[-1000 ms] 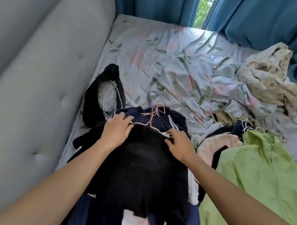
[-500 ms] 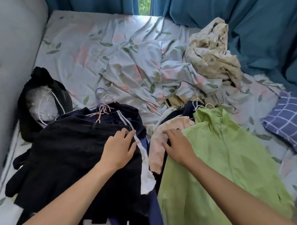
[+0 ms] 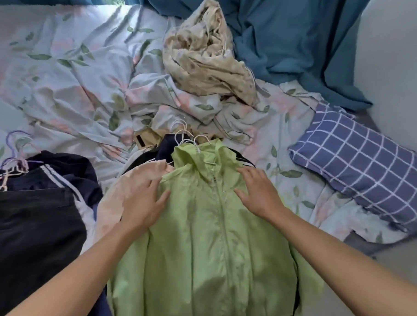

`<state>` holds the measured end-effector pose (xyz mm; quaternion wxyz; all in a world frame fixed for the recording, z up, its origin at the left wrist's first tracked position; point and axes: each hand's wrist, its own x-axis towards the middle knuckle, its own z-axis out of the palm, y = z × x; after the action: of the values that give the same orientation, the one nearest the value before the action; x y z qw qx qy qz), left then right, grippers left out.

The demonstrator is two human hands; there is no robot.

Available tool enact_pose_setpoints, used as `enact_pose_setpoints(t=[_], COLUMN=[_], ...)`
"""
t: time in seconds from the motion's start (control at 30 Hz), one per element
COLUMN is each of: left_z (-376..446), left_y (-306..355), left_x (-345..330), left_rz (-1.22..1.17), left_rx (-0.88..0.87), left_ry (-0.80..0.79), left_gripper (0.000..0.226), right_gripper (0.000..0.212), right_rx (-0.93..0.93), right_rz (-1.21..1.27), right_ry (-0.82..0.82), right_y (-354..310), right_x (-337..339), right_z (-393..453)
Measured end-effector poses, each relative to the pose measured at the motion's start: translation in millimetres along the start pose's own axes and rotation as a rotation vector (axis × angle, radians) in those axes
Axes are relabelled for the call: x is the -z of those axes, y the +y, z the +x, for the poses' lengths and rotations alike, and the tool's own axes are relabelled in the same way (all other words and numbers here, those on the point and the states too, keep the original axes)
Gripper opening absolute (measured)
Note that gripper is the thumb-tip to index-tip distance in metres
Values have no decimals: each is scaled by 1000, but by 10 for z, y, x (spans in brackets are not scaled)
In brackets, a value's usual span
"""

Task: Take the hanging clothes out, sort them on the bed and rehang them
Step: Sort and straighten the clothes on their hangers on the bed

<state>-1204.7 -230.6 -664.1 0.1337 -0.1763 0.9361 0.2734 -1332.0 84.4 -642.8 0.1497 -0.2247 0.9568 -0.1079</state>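
A light green zip jacket lies face up on the bed, on a white hanger whose hook pokes out at the collar. My left hand rests flat on its left shoulder, fingers straight, partly over a pale pink garment underneath. My right hand presses flat on the right shoulder near the collar. To the left lies a pile of black and navy clothes with pink and purple hangers at its top.
The bed has a crumpled floral sheet. A cream floral cloth is bunched at the back, with teal curtain fabric beside it. A blue checked pillow lies at the right. Dark and beige garments sit under the green jacket's collar.
Both hands left the black garment pile and moved right onto the green jacket. The view swung right, so the dark pile now sits at the left edge.
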Motion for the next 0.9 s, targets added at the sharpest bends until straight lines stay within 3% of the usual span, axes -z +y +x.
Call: enact_pose_setpoints(t=[0.13,0.27,0.37,0.47,0.57,0.7,0.8,0.9], left_z=[55,20,25,90,160,113,15,-62], left_y=[60,54,54,108,125,127,58,-68], left_x=[-171,-255,-263,-247,-261,-163,-132,-207], left_rz=[29,39,171,160,130,75,112,277], left_rx=[43,31,41,72,116,90,45,-142], left_ry=[-18,-11,51,75,60,126,84,75], left_gripper=[45,42,47,59,49,45,57,58], right_gripper=[75,85,75,62,55,22,17,31], right_rx=[-71,-118,-151,-153,-97,-37,-27,-26], right_rz=[45,105,140,275,338,305,243,173], right_ry=[-126,-209,-184,-158,-110,-9,-37,-109], right_y=[452,498,475,444,392,400,465,524], right_x=[-72,-218,-302,-341,-316,-325,-445,-549], right_z=[239,480,563,551,426,224,148,151])
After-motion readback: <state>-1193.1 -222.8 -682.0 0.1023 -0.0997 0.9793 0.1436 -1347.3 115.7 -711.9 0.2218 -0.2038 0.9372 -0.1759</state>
